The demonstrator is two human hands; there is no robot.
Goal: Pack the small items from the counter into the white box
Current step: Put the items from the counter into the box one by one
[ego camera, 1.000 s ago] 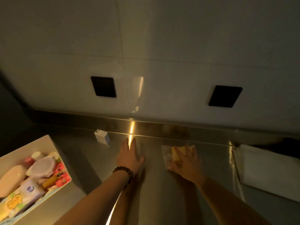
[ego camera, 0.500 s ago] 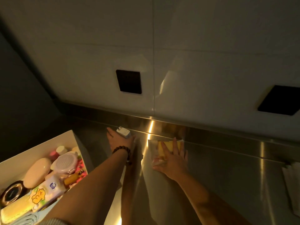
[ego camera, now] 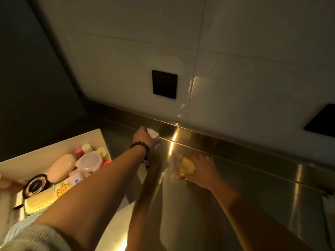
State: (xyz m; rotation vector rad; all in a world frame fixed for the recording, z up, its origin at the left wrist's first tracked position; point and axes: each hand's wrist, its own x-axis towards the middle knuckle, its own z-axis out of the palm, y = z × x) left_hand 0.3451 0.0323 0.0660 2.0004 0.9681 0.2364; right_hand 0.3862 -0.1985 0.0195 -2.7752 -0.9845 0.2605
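Nearest along the counter's left edge stands the white box (ego camera: 54, 153), open-topped and already well filled: a pale pink oval case (ego camera: 61, 167), a round pink compact (ego camera: 90, 161), a black-rimmed round tin (ego camera: 35, 185) and a yellow cartoon-printed packet (ego camera: 59, 191) crowd it, with small bottles at its far end.

Toward the middle of the steel counter (ego camera: 253, 205), the right hand (ego camera: 201, 171) lies over a yellow item in a clear wrapper (ego camera: 183, 166), fingers spread across it and curling at its far side. Whether it is already lifted or only covered cannot be told.

Farthest, close to the counter's back edge under the black wall socket (ego camera: 164, 84), the left hand (ego camera: 145, 137), a beaded bracelet (ego camera: 143, 149) at its wrist, has its grip pinched round a small white carton (ego camera: 153, 135), which seems clear of the surface.

The step in hand looks like a double pickup of the last loose pieces in sight. Next, each hand would need to carry its piece leftward over the box's rim and find a gap among the packed things; the wrapper is slick and may slip.
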